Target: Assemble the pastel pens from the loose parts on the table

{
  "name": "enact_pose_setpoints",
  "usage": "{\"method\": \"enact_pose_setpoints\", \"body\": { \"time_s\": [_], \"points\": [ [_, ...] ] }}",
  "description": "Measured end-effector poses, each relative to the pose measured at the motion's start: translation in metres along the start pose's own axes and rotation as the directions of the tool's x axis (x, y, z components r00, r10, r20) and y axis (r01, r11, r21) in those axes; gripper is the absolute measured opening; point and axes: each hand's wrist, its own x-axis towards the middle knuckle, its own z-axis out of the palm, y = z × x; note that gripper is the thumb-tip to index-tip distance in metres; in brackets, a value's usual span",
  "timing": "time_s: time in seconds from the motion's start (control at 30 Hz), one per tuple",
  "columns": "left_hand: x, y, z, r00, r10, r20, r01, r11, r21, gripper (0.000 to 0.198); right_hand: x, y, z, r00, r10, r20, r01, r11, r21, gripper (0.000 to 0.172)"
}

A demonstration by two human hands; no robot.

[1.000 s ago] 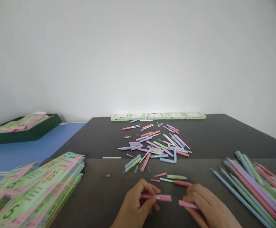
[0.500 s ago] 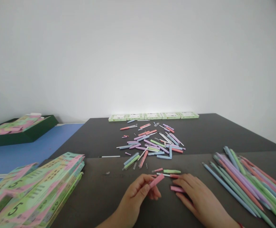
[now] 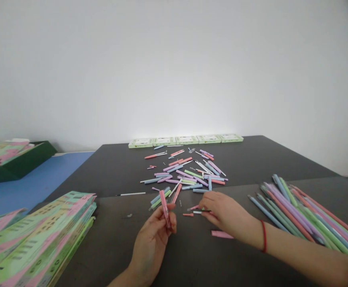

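My left hand (image 3: 153, 239) is closed around a pink pen barrel (image 3: 163, 201), which stands nearly upright and has a clear lower part. To its right my right hand (image 3: 223, 215) reaches over a few loose pen parts, fingertips pinched down on the table; what they grip is hidden. Beside those fingertips lie a white refill (image 3: 197, 212), a small red piece (image 3: 187, 215) and a small pink piece (image 3: 193, 207). A pink tube (image 3: 222, 234) lies just below my right palm.
Mixed pastel pen parts (image 3: 188, 179) are scattered ahead. At right lies a bundle of pens (image 3: 293, 207), at left a stack of printed cartons (image 3: 63, 231). Flat boxes (image 3: 187, 140) line the far edge. A green tray (image 3: 27, 165) with cartons rests on a blue surface (image 3: 72, 167).
My left hand has moved left and turned the pink barrel upright. My right hand has left the pink tube and moved forward to the loose parts. The view has shifted slightly.
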Motion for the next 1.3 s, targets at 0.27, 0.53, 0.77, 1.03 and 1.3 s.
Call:
{"method": "enact_pose_setpoints", "body": {
  "time_s": [0.27, 0.53, 0.77, 1.03, 1.3],
  "points": [
    [-0.003, -0.008, -0.001, 0.991, 0.023, 0.132, -0.048, 0.982, 0.183, 0.01, 0.013, 0.005, 0.005, 1.0, 0.023, -0.013, -0.024, 0.996, -0.086, 0.009],
    [-0.004, -0.014, -0.006, 0.987, -0.033, 0.155, -0.022, 0.942, 0.336, 0.039, 0.017, 0.013, 0.005, 0.999, -0.011, 0.032, 0.013, 0.998, -0.064, 0.007],
    [-0.005, -0.014, -0.005, 0.99, -0.022, 0.138, -0.049, 0.87, 0.491, 0.042, 0.031, 0.008, 0.007, 0.998, -0.035, 0.053, 0.039, 0.996, -0.077, 0.01],
    [-0.007, 0.01, 0.003, 0.99, -0.002, 0.14, -0.134, 0.266, 0.955, 0.027, -0.014, -0.016, -0.019, 0.991, 0.135, 0.007, -0.13, 0.939, 0.318, 0.011],
    [-0.009, 0.01, 0.009, 0.955, -0.031, 0.295, -0.297, -0.094, 0.95, 0.026, -0.039, -0.028, -0.015, 0.997, 0.074, -0.033, -0.063, 0.96, 0.274, 0.013]
  ]
}}
